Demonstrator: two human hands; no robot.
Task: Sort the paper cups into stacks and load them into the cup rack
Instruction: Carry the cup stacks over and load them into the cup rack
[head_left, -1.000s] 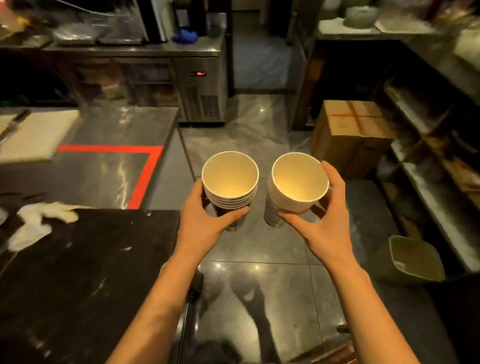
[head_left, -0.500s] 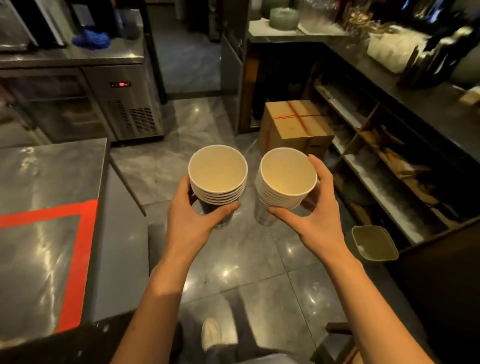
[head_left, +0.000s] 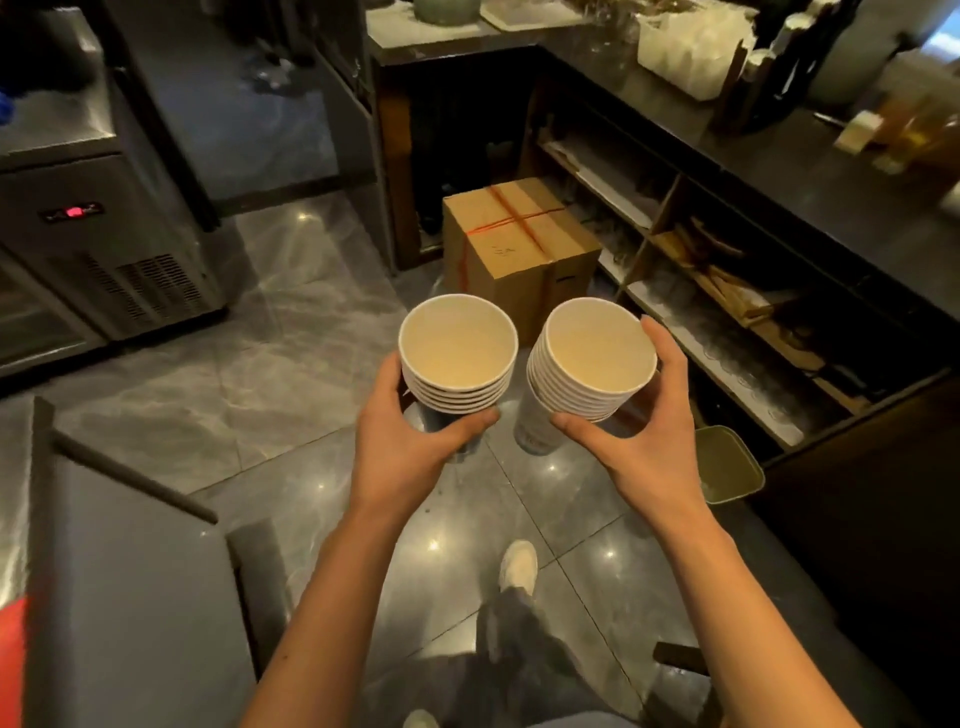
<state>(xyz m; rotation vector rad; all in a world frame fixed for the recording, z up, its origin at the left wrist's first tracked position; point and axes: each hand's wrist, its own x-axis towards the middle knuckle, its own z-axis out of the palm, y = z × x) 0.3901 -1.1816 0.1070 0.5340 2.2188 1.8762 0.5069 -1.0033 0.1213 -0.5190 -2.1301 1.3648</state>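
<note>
At far left we log a steel refrigeration unit (head_left: 104, 249) with a small red indicator, and below it the grey corner of a tabletop (head_left: 130, 597) edged in red at the frame's border. Next, our left hand (head_left: 410, 452), fingers (head_left: 470, 422) wrapped around the body of the left stack of paper cups (head_left: 457, 358), thumb behind it; we count roughly six nested rims, mouth up, held upright over the tiled floor (head_left: 260, 374). Just beside it, not touching so far as we can tell, the right stack of paper cups (head_left: 592, 364), more rims than the left and tilted slightly toward the left stack, is held by our right hand (head_left: 654, 452), thumb in front and fingers curled round the far side. Behind both stacks stands a taped cardboard box (head_left: 519, 244) on the floor. Further right, open wooden shelving (head_left: 727, 312) runs under a dark counter (head_left: 779, 150), with a small greenish bin (head_left: 727, 467) on the floor below our right hand. We see no cup rack in this view. We judge the sorting step done for these cups and the carrying step in hand. The next move calls for finding the rack, keeping both stacks level and squeezed only lightly, since paper walls crush, then lowering each stack into its own slot.
</note>
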